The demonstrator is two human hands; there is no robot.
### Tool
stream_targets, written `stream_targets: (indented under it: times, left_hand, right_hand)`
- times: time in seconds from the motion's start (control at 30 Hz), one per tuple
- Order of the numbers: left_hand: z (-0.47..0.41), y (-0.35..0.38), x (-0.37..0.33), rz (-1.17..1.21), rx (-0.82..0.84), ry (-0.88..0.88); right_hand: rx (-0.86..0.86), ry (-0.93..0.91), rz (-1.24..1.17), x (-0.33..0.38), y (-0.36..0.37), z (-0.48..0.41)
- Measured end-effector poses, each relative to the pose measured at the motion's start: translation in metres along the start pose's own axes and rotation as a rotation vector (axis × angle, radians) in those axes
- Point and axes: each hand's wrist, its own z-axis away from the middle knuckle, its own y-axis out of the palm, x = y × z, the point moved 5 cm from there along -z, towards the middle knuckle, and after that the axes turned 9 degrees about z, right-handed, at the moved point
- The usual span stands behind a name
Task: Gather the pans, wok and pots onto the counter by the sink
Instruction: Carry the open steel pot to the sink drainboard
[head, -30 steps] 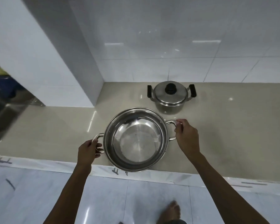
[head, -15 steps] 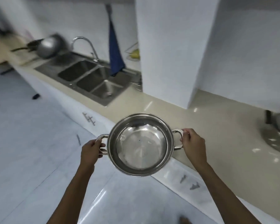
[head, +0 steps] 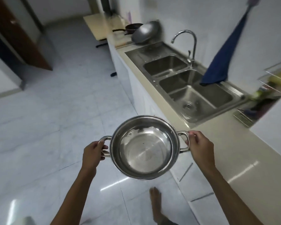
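Observation:
I hold an empty, lidless steel pot [head: 144, 147] level in the air over the floor, just off the counter's front edge. My left hand [head: 93, 154] grips its left loop handle and my right hand [head: 199, 147] grips the right one. Far along the beige counter [head: 225, 153], beyond the sink, a grey wok [head: 145, 33] leans tilted, and a dark pan [head: 133, 28] with a long black handle sits behind it.
A steel double sink [head: 190, 86] with a curved tap [head: 187, 43] is set into the counter. A blue cloth [head: 222, 60] hangs over the near basin. A dish rack [head: 276, 82] sits at the right. White floor tiles lie to the left; my bare foot [head: 156, 202] is below the pot.
The pot has come off the counter and swung left with my turn. The lidded pot has left the view; the sink, wok and pan have come into it.

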Motion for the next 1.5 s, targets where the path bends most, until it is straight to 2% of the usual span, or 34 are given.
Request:
stream_targets:
  times: [0.4, 0.5, 0.7, 1.03, 1.3, 1.5]
  left_hand:
    - [-0.252, 0.013, -0.103, 0.051, -0.141, -0.02]
    - [-0.322, 0.025, -0.112, 0.054, -0.134, -0.037]
    - [-0.489, 0.062, -0.13, 0.042, -0.065, -0.077]
    - [-0.742, 0.176, -0.243, -0.049, 0.173, -0.055]
    - [-0.896, 0.34, -0.29, -0.134, 0.518, -0.183]
    - [-0.971, 0.471, -0.325, -0.202, 0.737, -0.296]
  right_hand:
    - [0.121, -0.088, -0.002, 0.147, 0.166, -0.256]
    - [0.114, -0.1, -0.02, 0.171, 0.205, -0.311]
    - [0.107, -0.011, -0.052, 0.208, 0.295, -0.433]
    - [-0.077, 0.226, -0.121, 0.245, 0.375, -0.629]
    - [-0.275, 0.44, -0.118, 0.212, 0.386, -0.776]
    - [-0.445, 0.615, -0.03, 0.198, 0.357, -0.852]
